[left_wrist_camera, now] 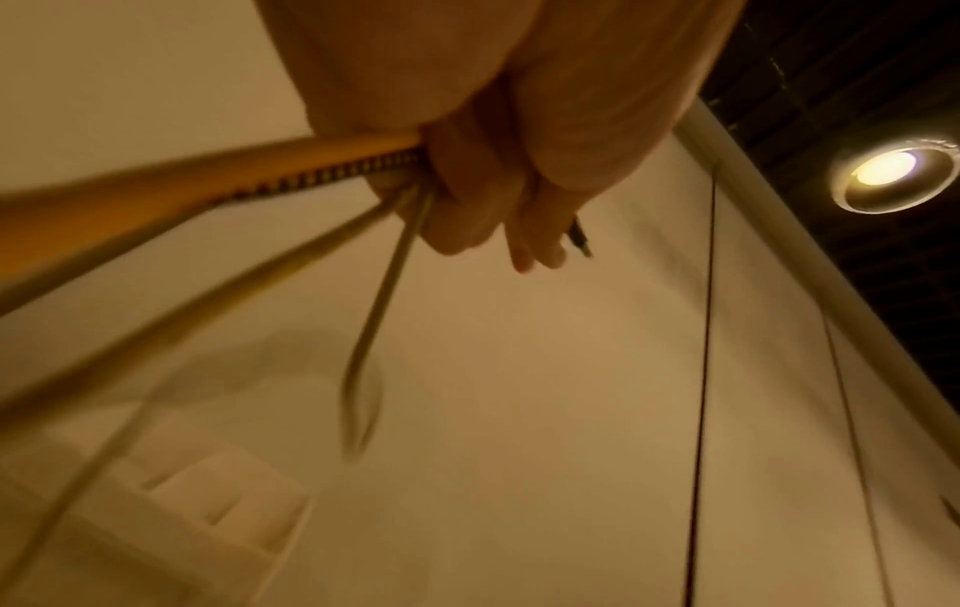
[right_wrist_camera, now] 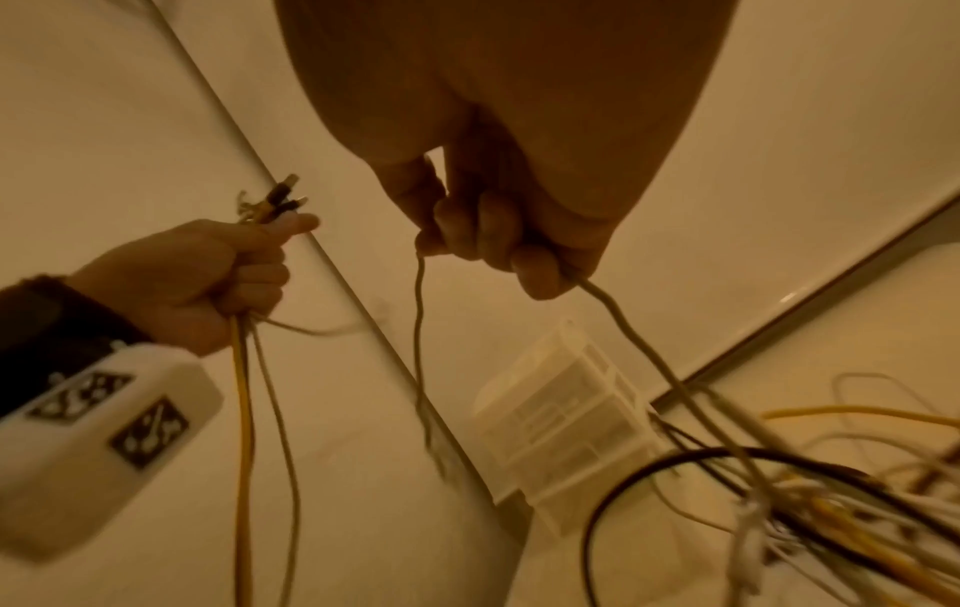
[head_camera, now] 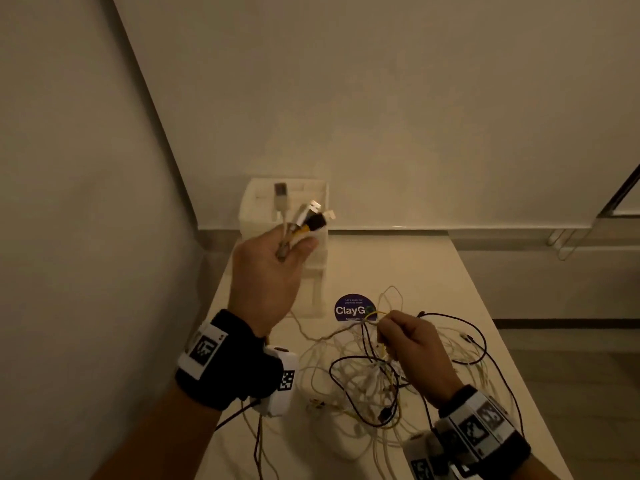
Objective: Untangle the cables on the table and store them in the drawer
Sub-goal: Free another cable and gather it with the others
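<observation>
L hand raised above table, fingers curled round a bundle of plug ends; USB tips stick up past thumb, cords hang down from fist. R hand low over the tangle, fingers clenched on a pale cable lifted out of the heap. Tangle of white, black, yellow cables lies on table, mid-right. Drawer unit, white plastic, stands at table's back-left by wall, behind L hand. Blue sticker btw drawer unit and tangle.
</observation>
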The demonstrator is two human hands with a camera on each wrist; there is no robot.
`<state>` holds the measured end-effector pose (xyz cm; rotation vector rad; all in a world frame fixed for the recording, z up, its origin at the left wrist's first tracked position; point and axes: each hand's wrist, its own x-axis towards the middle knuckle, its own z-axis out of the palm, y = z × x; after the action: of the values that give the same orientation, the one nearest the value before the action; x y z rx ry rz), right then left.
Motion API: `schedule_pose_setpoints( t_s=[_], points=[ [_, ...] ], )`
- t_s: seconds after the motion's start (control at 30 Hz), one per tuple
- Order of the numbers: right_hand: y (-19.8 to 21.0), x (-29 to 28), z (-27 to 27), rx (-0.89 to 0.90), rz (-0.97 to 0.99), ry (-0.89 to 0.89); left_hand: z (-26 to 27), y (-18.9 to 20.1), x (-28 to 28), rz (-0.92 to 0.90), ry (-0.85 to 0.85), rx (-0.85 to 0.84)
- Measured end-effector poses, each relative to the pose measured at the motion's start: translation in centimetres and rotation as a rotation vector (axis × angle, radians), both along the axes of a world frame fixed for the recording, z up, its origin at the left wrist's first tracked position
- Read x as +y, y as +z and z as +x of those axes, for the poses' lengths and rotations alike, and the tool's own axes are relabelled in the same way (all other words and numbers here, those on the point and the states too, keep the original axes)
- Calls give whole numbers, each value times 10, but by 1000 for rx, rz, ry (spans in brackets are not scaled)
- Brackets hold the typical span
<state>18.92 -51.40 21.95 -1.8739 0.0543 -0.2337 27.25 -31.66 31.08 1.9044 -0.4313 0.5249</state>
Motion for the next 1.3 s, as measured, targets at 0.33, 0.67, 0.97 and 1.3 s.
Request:
schedule_pose_setpoints(
  t_s=[0.33,0.67,0.97,1.3],
  points=[
    [70,2,17,-133,105,118,-25,-31,-45,-53,-262,149],
    [7,-6,2,-45,105,100,9,30,-14,-274,0,-42],
    [-7,-5,-1,-36,57,-48,11,25,13,-139,155,-3],
    [58,9,5,-123,288,69,-31,-14,-32,139,-363,197]
  ],
)
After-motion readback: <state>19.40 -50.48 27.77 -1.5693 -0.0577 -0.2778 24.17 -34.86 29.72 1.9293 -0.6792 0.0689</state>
